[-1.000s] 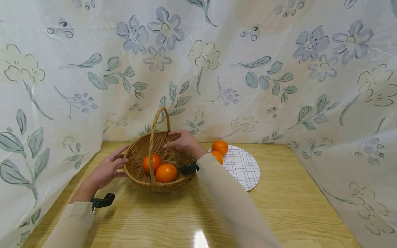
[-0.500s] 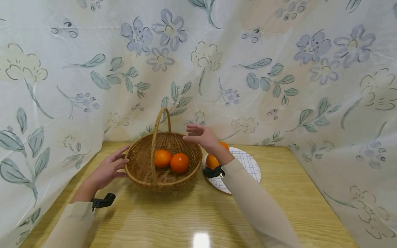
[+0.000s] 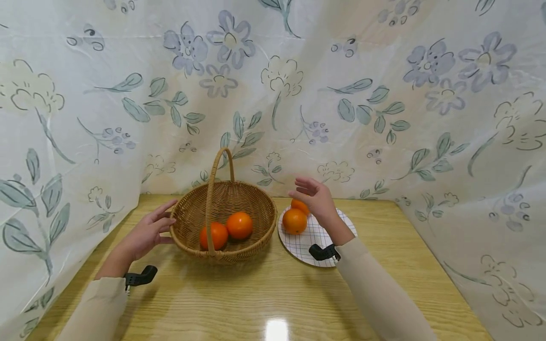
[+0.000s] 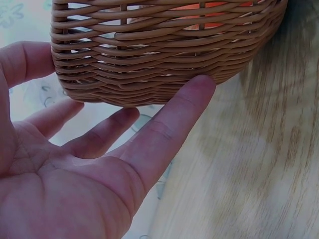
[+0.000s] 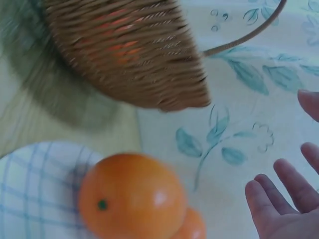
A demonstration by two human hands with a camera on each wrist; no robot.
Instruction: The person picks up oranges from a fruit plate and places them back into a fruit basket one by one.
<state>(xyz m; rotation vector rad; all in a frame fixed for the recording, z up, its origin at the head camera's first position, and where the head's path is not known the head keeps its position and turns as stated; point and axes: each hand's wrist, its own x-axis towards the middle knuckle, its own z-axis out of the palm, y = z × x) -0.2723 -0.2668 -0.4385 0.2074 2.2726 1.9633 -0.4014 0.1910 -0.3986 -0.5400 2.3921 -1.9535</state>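
A wicker basket (image 3: 243, 194) with a tall handle stands at the left of the table, two oranges (image 3: 240, 225) lying inside it. My left hand (image 3: 147, 234) touches the basket's left side with spread fingers; in the left wrist view the fingertips of that hand (image 4: 119, 154) rest against the woven wall (image 4: 149, 64). Over the checked plate (image 3: 304, 244), my right hand (image 3: 317, 199) hovers with loosely bent fingers and nothing in them. Two more oranges (image 3: 295, 221) sit on the plate's left part, the rear one partly hidden. The right wrist view shows the right hand (image 5: 289, 199) apart from the orange (image 5: 132, 196).
Flowered cloth (image 3: 281, 118) hangs behind the wooden table (image 3: 239, 298) and along both its sides. A small black device (image 3: 141, 276) is strapped at the left wrist, and another (image 3: 323, 252) at the right.
My right hand has moved from over the basket rightward to above the plate. The two oranges in the basket have rolled about. My left hand has stayed at the basket's side.
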